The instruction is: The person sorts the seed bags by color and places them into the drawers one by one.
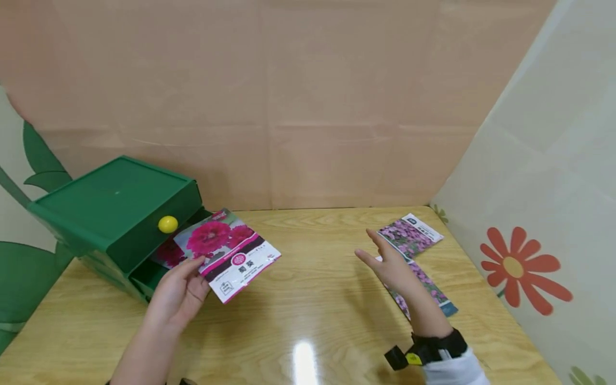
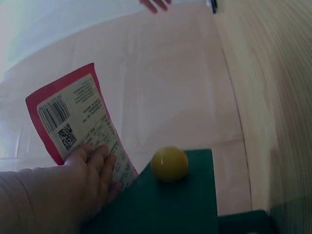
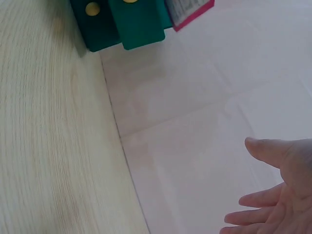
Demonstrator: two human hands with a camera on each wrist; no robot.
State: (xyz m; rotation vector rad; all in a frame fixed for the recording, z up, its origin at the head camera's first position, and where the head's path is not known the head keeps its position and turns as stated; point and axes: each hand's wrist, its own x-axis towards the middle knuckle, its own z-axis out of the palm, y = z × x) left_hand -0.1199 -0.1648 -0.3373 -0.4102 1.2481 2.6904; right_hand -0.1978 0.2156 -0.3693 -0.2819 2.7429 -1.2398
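Observation:
My left hand (image 1: 180, 294) pinches a seed packet (image 1: 240, 259) printed with bright pink flowers, thumb on its front. In the left wrist view the packet's back (image 2: 73, 114) shows a barcode and small print, with the fingers against it. It is held tilted beside a green drawer box (image 1: 115, 198), over a partly pulled-out lower drawer (image 1: 146, 275). Darker pink flower print (image 1: 168, 253) shows at the drawer opening. My right hand (image 1: 397, 270) is held with fingers extended and thumb apart, overlapping two purple-flowered packets in the head view. Nothing is in it.
The upper purple-flowered packet (image 1: 409, 235) and the lower one (image 1: 430, 283) lie on the wooden table (image 1: 308, 299) at the right. A yellow knob (image 1: 168, 224) sticks out from the box front. A beige wall covering (image 1: 308, 107) stands behind the table, a white flower-patterned one (image 1: 553, 176) to the right.

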